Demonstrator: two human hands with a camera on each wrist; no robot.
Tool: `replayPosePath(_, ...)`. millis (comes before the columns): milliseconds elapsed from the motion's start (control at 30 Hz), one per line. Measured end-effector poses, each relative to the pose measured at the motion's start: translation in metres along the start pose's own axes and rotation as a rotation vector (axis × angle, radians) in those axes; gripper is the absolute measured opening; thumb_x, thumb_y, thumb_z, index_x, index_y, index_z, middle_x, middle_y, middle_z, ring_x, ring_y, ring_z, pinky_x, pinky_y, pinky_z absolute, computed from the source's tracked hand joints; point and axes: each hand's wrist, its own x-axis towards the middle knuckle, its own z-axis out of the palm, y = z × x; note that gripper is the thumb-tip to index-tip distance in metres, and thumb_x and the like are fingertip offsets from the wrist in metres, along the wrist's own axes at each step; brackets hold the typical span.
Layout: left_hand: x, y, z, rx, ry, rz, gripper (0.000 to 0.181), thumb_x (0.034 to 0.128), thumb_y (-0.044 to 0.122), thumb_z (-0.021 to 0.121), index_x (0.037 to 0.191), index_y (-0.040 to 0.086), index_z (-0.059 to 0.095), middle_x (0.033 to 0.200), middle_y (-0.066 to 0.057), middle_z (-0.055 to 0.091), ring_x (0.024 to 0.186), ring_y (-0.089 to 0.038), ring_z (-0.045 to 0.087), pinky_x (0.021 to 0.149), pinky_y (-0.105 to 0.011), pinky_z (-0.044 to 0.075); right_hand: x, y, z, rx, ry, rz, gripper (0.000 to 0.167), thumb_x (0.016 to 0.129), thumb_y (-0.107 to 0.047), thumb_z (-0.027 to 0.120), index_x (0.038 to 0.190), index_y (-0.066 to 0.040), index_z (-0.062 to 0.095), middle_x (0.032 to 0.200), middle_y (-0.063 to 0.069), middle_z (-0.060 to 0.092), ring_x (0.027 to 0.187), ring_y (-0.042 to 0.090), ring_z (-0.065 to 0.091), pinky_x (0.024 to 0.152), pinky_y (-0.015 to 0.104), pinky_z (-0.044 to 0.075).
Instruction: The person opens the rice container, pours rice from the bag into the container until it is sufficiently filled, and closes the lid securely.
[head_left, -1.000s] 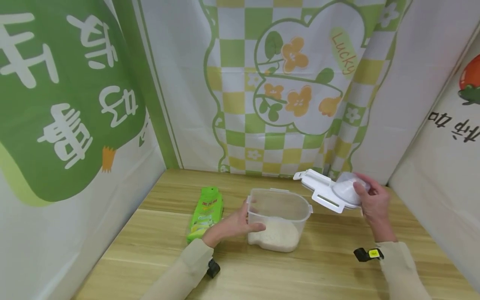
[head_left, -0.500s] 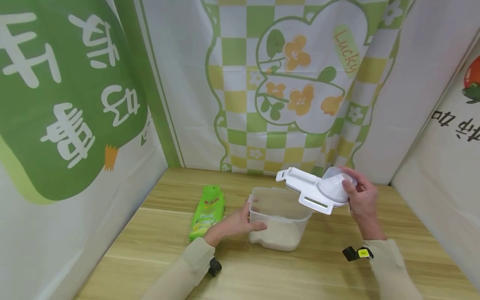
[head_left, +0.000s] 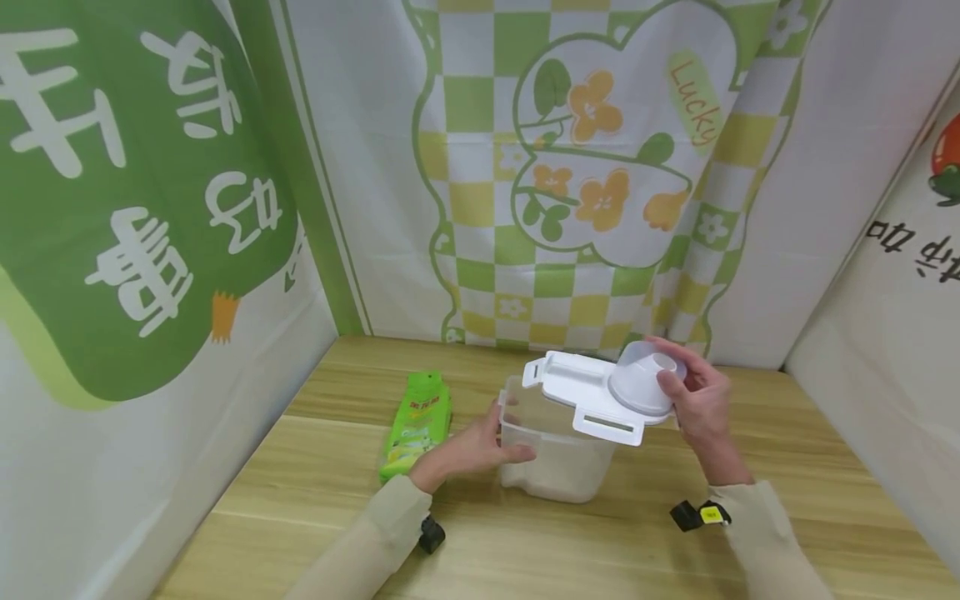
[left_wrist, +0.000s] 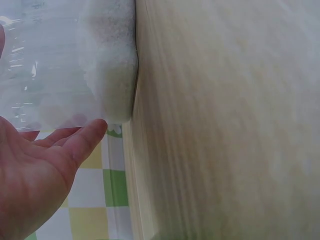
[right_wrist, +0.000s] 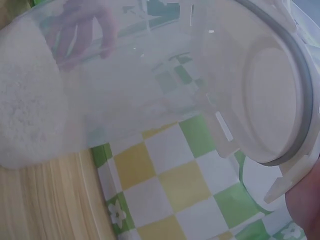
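Observation:
A clear plastic storage container (head_left: 557, 454) stands on the table, with white grains, likely rice, (right_wrist: 30, 95) in its lower part. My left hand (head_left: 472, 448) grips its left side, thumb along the front wall and fingers round the far side. Over the container's right part hangs a white lid (head_left: 581, 387) with latch flaps and a round spout under a clear cap (head_left: 637, 354). My right hand (head_left: 702, 404) holds the lid by that capped end. Seen in the right wrist view, the lid's underside has a grey seal and sits tilted near the container's mouth.
A green packet (head_left: 417, 425) lies left of the container, close to my left forearm. Printed cloth hangs behind the wooden table (head_left: 300, 483) and along both sides.
My right hand has carried the lid leftward from beside the container to over its opening. The left hand keeps its grip, and the container has stayed in place.

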Motion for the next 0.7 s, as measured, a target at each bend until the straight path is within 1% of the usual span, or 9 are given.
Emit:
replayPosePath(67,0.0,0.0,0.001,-0.005,0.0,0.0,0.09,0.0847,0.05,0.073,0.149,0.017,0.018,0.136,-0.012,0.052,0.113,-0.024,0.062,0.092,-0.035,0.053,-0.002,0.002,0.002,-0.004,-0.017,0.001,0.034,0.084,0.013,0.064,0.117,0.018,0.06,0.117,0.012,0.072,0.107,0.017,0.068,0.083,0.019,0.055)
replayPosePath(133,-0.001,0.0,0.002,-0.004,0.003,-0.002,0.092,0.0843,0.051,0.073,0.149,0.016,0.018,0.137,-0.013,0.051,0.114,-0.025,0.062,0.092,-0.035,0.053,-0.003,0.003,0.004,-0.03,-0.028,0.012,0.034,0.084,0.011,0.065,0.117,0.016,0.06,0.119,0.01,0.071,0.109,0.017,0.068,0.084,0.019,0.055)
replayPosePath(233,-0.001,0.0,0.002,-0.009,0.0,0.002,0.093,0.0847,0.049,0.073,0.15,0.016,0.016,0.139,-0.014,0.049,0.116,-0.026,0.06,0.093,-0.037,0.052,-0.005,0.005,0.007,-0.068,-0.035,0.032,0.034,0.085,0.007,0.067,0.117,0.015,0.061,0.12,0.008,0.071,0.107,0.015,0.068,0.081,0.018,0.055)
replayPosePath(367,-0.001,0.0,0.002,-0.013,-0.01,0.009,0.092,0.0852,0.048,0.073,0.151,0.023,0.014,0.141,-0.014,0.046,0.122,-0.026,0.055,0.095,-0.038,0.051,-0.005,0.007,0.012,-0.098,-0.037,0.054,0.034,0.084,0.007,0.067,0.116,0.017,0.06,0.12,0.006,0.071,0.105,0.013,0.068,0.08,0.018,0.055)
replayPosePath(533,0.0,0.0,0.0,-0.002,-0.022,0.003,0.087,0.0858,0.05,0.071,0.148,0.035,0.012,0.138,-0.01,0.047,0.123,-0.024,0.054,0.094,-0.036,0.051,-0.005,0.008,0.018,-0.135,-0.048,0.088,0.034,0.084,0.007,0.067,0.117,0.016,0.061,0.12,0.001,0.072,0.109,0.011,0.067,0.083,0.017,0.054)
replayPosePath(633,0.001,0.0,0.0,-0.004,-0.025,0.026,0.088,0.0866,0.048,0.071,0.148,0.04,0.009,0.139,-0.005,0.046,0.126,-0.021,0.05,0.095,-0.034,0.05,-0.006,0.009,0.022,-0.149,-0.068,0.114,0.034,0.085,0.007,0.067,0.118,0.014,0.061,0.121,-0.002,0.071,0.109,0.01,0.066,0.083,0.016,0.054)
replayPosePath(700,0.002,0.0,0.0,-0.014,-0.025,0.046,0.09,0.0867,0.045,0.073,0.149,0.041,0.008,0.139,-0.002,0.045,0.129,-0.02,0.047,0.097,-0.033,0.049,-0.006,0.01,0.024,-0.148,-0.077,0.125,0.035,0.085,0.008,0.066,0.119,0.013,0.061,0.122,-0.003,0.071,0.11,0.01,0.066,0.084,0.016,0.054)
